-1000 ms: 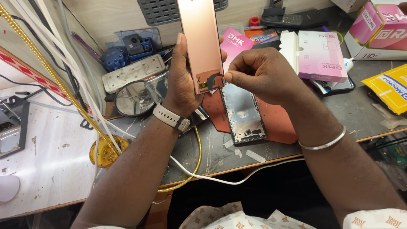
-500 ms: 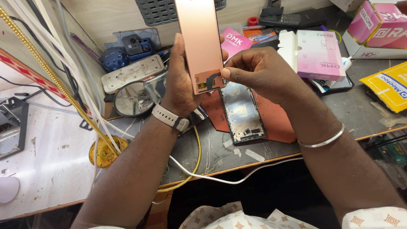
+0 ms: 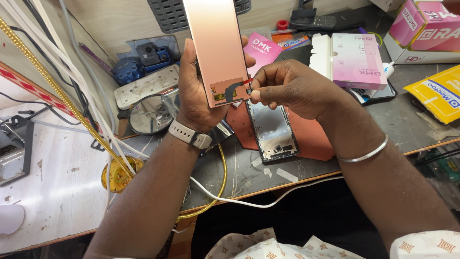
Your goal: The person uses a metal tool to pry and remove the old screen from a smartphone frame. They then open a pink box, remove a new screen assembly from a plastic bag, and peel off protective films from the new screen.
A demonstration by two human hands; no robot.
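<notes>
1. Cluttered grey repair bench [image 3: 364, 124], scuffed, wooden wall panel behind, white side surface at left.
2. Left hand [image 3: 194, 93] closed around a copper-pink phone display panel [image 3: 213, 43], held upright above the bench, back side facing the camera; thumb on the left edge, fingertips showing at the right edge. Pale watch on the wrist [image 3: 189, 134].
3. Right hand [image 3: 292, 88] pinched shut, thumb and forefinger gripping a small red tab [image 3: 247, 81] at the panel's lower right corner, beside the dark flex cable [image 3: 230, 91]. Silver bangle [image 3: 364, 153] on the wrist.
4. Open phone frame [image 3: 273, 129] lying flat on a red-brown mat [image 3: 311, 136], directly below the hands, not touched.
5. Round mirror [image 3: 151, 112] left of the left wrist; white power strip [image 3: 146, 86] and blue tool [image 3: 127, 69] behind it.
6. Pink boxes [image 3: 359, 60] right of the hands, bigger pink carton [image 3: 424, 29] far right, yellow packet [image 3: 438, 91] at the right edge.
7. White cable [image 3: 239, 199] and gold-coloured flexible hose [image 3: 218, 187] across the front edge of the bench.
</notes>
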